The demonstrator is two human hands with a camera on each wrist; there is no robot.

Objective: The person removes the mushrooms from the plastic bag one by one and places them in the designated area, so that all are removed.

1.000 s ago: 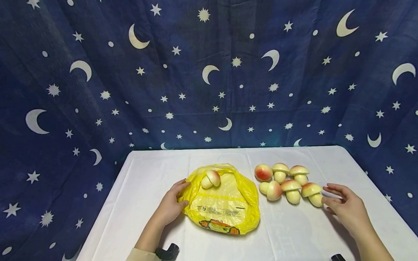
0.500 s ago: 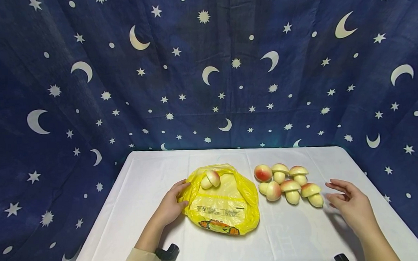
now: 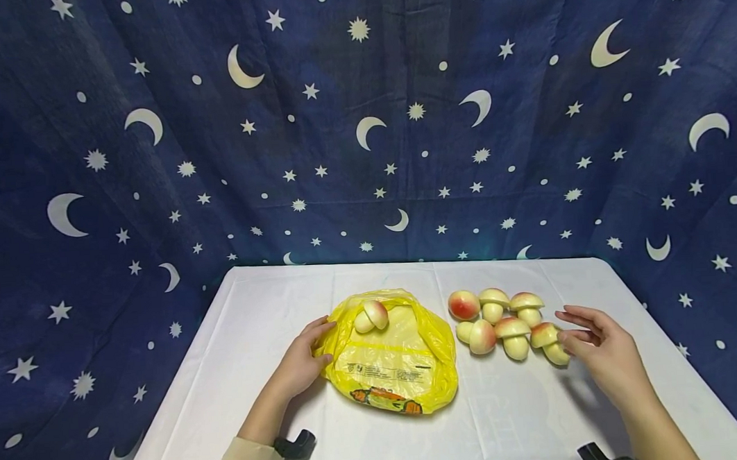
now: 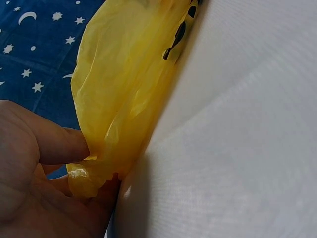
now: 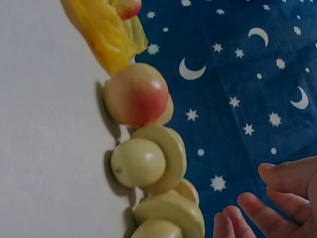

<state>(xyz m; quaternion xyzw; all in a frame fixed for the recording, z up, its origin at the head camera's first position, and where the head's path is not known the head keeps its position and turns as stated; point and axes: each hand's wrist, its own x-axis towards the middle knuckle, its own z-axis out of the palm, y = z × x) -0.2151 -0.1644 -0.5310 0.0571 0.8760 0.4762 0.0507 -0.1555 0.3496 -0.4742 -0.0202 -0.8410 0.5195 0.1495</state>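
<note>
My left hand pinches the left rim of a yellow plastic bag, whose mouth faces up. In the left wrist view, thumb and fingers grip the bag's thin film. One toy mushroom with a reddish cap lies at the back of the bag's opening. Right of the bag, several more toy mushrooms form two rows. My right hand hovers beside the front-right mushroom, its thumb partly covering that cap from the head camera. The right wrist view has these fingers spread, holding nothing.
Everything rests on a table with a white cloth. Behind and at the sides hangs a dark blue curtain printed with moons and stars. The back row includes a red-topped mushroom close to the bag's right side.
My right hand first drew back slightly to the right, then came in leftward over the front-right mushroom. The left hand, bag and mushrooms stay in place.
</note>
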